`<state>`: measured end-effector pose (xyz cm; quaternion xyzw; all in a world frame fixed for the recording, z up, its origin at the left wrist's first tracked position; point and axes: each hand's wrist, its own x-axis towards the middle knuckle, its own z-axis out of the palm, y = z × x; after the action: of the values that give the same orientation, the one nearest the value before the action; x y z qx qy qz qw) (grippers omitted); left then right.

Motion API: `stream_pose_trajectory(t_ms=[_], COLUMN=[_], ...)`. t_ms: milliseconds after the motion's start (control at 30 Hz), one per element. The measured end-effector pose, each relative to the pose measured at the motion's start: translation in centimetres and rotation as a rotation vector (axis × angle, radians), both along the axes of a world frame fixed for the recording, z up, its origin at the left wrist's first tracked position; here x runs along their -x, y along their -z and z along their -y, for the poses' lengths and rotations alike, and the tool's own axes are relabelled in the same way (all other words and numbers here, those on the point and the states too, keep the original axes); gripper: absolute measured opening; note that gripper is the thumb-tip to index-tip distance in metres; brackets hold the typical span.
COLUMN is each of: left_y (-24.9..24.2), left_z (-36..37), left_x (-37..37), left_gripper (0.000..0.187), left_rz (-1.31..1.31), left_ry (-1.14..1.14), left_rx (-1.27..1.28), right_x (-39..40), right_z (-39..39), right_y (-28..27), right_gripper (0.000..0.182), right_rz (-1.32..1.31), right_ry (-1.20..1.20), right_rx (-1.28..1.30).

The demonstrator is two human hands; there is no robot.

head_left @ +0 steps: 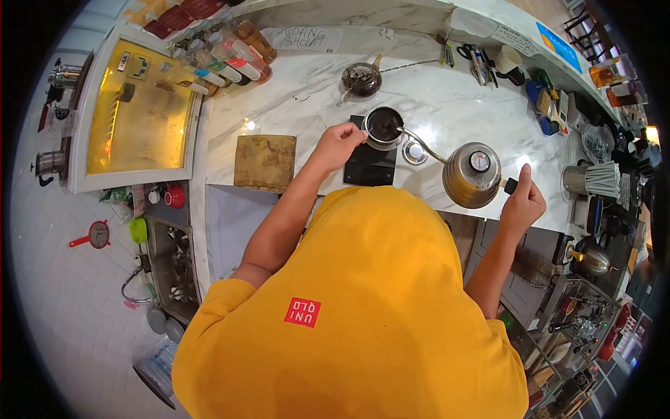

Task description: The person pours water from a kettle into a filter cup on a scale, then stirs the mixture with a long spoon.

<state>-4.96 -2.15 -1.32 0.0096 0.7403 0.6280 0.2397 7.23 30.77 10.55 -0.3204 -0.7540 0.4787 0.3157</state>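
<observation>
My left hand (338, 145) is closed, its fingertips pinching the left edge of a round metal-rimmed vessel (384, 124) with dark contents, which stands over a black scale (370, 165). My right hand (525, 201) is wrapped round the black handle of a steel gooseneck kettle (472, 176), thumb stretched along the top. A round dial sits on the kettle's lid. The kettle's thin spout reaches up and left, its tip at the vessel's right rim. Just right of the scale lies a small round metal item (414, 151).
A glass pot (361, 79) stands behind the vessel on the marble counter (307, 91). To the left lie a folded brown cloth (265, 162) and several bottles (241, 59). Pens, scissors and a paper cup (508, 59) are at the back right, straws (603, 179) at the right.
</observation>
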Motion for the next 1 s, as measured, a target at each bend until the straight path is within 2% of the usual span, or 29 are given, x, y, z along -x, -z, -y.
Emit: stream_pose_trajectory(t_ms=[267,400,667,800,1000], left_y=[-1.1,0.1,-1.5,-0.2,-1.1], left_z=[-0.3,-0.3,-0.5,-0.3,-0.4], left_x=[-0.4,-0.2,-0.5,-0.3,-0.2], left_gripper=[0.022,0.022,0.023,0.023,0.021], left_rz=[0.016,-0.002,0.029,-0.001,0.027], left_ry=[-0.026,-0.038,-0.036,-0.033,-0.023], left_rx=[0.012,-0.013,0.015,-0.015,0.018], right_x=[0.8,0.7,0.4,0.7,1.0], right_z=[0.5,0.3,-0.2,0.2,0.7], right_y=[-0.8,-0.7,-1.1,-1.8,-2.0], right_gripper=[0.055,0.056,0.057,0.057,0.058], right_rz=[-0.046,-0.047,-0.078,-0.084,-0.108], right_ry=[-0.026,-0.066,-0.018,0.035,0.004], right_rx=[0.032,0.041,0.014,0.052,0.040])
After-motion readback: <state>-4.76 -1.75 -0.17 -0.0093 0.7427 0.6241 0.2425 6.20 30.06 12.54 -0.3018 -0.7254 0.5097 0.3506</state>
